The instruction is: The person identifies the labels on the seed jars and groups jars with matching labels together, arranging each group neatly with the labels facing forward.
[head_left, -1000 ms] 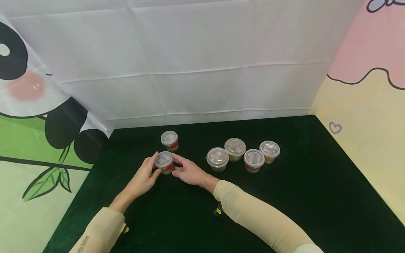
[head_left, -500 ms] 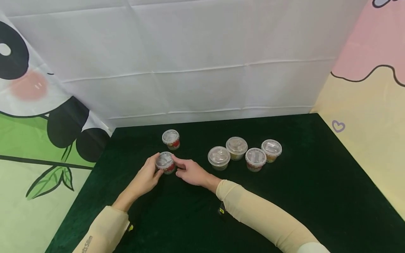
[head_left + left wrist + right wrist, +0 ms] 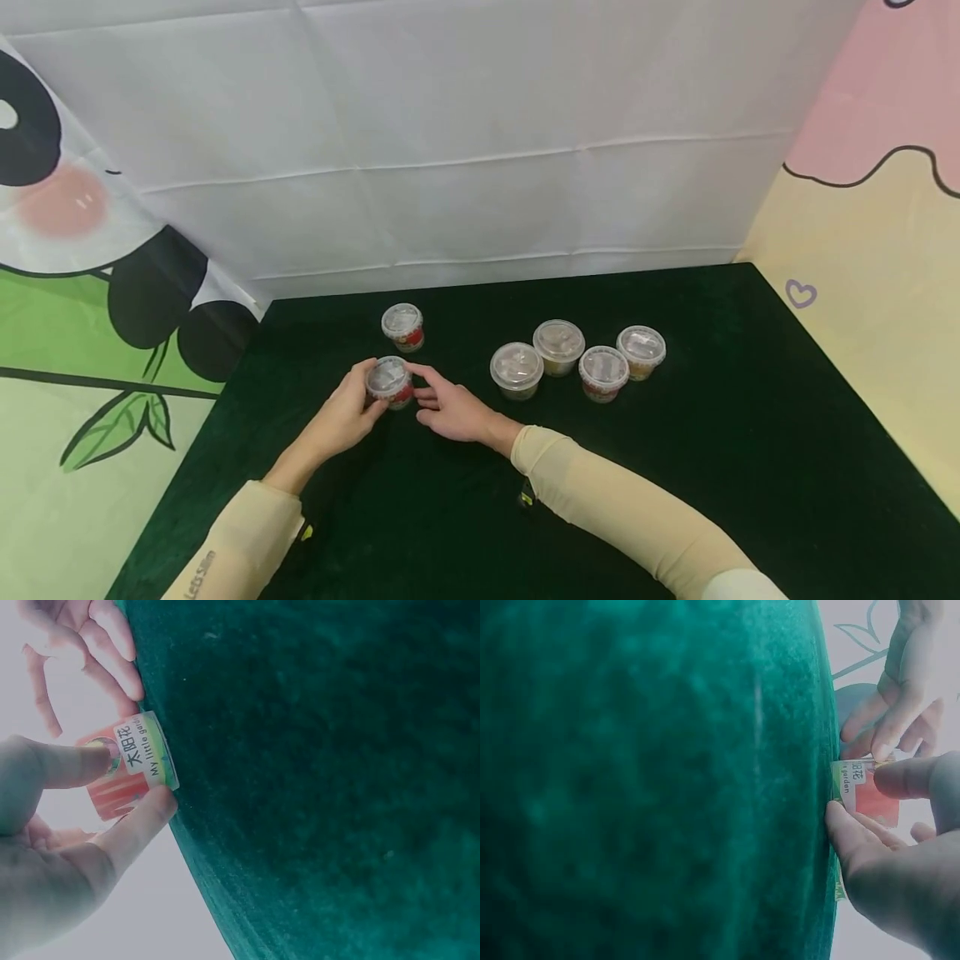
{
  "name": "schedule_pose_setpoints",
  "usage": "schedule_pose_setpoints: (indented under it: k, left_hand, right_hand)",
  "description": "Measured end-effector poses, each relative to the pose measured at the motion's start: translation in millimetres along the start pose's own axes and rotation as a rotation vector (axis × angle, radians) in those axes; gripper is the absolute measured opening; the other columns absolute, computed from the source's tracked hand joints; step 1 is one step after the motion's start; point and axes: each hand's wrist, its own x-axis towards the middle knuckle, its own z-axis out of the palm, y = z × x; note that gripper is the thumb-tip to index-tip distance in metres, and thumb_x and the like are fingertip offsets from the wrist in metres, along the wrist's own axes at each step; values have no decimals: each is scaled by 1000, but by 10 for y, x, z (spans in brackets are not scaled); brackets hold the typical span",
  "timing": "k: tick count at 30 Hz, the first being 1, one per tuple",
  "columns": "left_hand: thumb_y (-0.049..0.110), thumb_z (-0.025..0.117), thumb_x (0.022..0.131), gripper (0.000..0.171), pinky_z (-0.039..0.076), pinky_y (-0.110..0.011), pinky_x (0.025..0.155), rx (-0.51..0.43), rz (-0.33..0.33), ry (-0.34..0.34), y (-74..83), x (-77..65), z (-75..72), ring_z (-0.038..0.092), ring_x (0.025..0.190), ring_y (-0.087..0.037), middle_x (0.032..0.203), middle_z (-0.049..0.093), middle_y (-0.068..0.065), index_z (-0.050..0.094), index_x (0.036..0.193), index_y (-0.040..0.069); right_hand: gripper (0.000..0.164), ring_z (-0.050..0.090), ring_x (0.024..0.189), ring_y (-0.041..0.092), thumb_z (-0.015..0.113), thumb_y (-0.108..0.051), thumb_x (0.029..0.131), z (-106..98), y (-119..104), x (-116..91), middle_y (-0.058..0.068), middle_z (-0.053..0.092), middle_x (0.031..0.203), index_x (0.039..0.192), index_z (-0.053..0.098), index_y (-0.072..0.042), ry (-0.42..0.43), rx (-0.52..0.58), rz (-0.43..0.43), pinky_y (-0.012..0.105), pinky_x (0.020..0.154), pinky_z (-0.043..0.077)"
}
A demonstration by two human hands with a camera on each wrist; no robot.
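At the left of the table in the head view, my left hand grips a small lidded plastic cup by its left side. The cup has a clear lid and a red printed label; in the left wrist view, its thumb presses on the label, which reads "My little garden". From the other side my right hand reaches in, index fingertip right at the lid's rim and the other fingers loosely bent. In the right wrist view the red label shows between the fingers of both hands.
A similar red-labelled cup stands just behind. To the right several lidded cups are grouped: two wider ones and two smaller ones. A dark green cloth covers the table, which meets a white curtain at the back.
My right index finger goes from the side of the lid onto its rim and then back to the edge. My left hand stays on the cup, which hardly moves.
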Motion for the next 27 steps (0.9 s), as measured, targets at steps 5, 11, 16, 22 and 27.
schedule_pose_setpoints:
  k: [5, 11, 16, 22, 27]
  left_hand:
    - [10, 67, 98, 67, 41, -64, 105, 50, -16, -13, 83, 12, -76, 46, 127, -47, 142, 40, -35, 28, 150, -10]
    - [17, 70, 97, 68, 37, -64, 109, 104, 49, 35, 391, 23, -127, 42, 135, -45, 151, 37, -29, 34, 152, -4]
    - [22, 69, 99, 64, 49, -53, 101, 90, 174, 71, 713, 119, -79, 56, 119, -34, 152, 39, -20, 39, 152, 2]
    - [26, 67, 100, 66, 50, -50, 101, 20, 231, 18, 950, 288, 36, 55, 123, -32, 156, 36, -16, 36, 154, 5]
    - [24, 67, 100, 65, 47, -50, 106, -99, 238, -55, 1036, 460, 226, 43, 137, -34, 153, 38, -16, 36, 154, 6]
  right_hand:
    - [60, 52, 133, 25, 58, -10, 103, -93, -79, -56, 14, 50, 149, 157, 33, -19, -4, -128, -47, 37, 107, 46]
    - [42, 53, 122, 22, 60, -15, 102, -374, -202, -265, 7, 55, 138, 143, 55, -16, 79, -720, -251, 37, 104, 47]
    - [35, 54, 121, 27, 64, -15, 99, -730, -224, -442, 10, 59, 131, 134, 63, -13, 219, -1014, -340, 42, 102, 48]
    - [46, 47, 131, 31, 67, -21, 99, -1062, -107, -762, 14, 53, 141, 142, 56, -9, 247, -928, -337, 49, 107, 46]
    - [50, 47, 131, 31, 72, -20, 96, -1171, 58, -1076, 13, 52, 141, 141, 57, -7, 264, -835, -453, 49, 107, 46]
